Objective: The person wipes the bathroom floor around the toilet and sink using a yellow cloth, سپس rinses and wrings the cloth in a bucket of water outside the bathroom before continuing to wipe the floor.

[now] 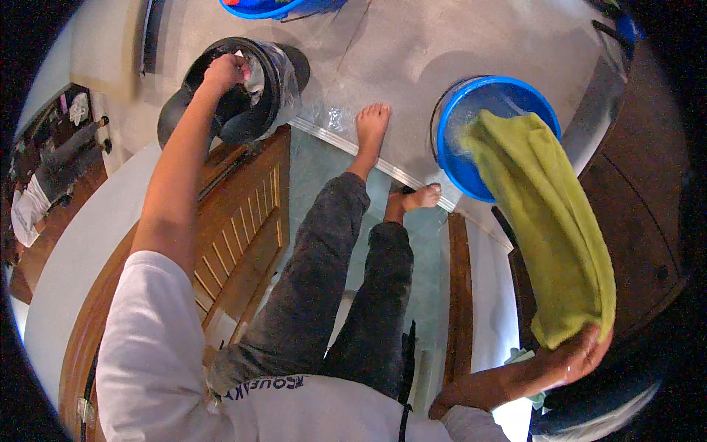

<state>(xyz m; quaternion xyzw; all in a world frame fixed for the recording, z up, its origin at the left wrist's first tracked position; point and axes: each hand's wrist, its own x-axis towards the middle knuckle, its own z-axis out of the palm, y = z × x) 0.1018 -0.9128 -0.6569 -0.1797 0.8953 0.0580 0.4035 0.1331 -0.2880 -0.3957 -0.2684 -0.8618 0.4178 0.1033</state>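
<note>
My right hand [587, 355] is closed on one end of a long yellow-green cloth [560, 214]. From my hand the cloth stretches forward, its far end over a blue bucket [498, 82] that holds cloudy, sudsy water. Whether that end dips into the water I cannot tell. At the far left, my left hand [230, 72] reaches over a round black bin [247, 131] with a clear plastic liner [289, 77]. Its fingers are curled together, with a small whitish bit beside them. What they hold, if anything, is too small to make out.
Another blue bucket [283, 10] with something red inside is cut off at the top edge. My bare feet stand beside a pale threshold strip [346, 147]. A brown wooden door [243, 236] stands left of my legs, dark brown furniture [641, 177] at the right.
</note>
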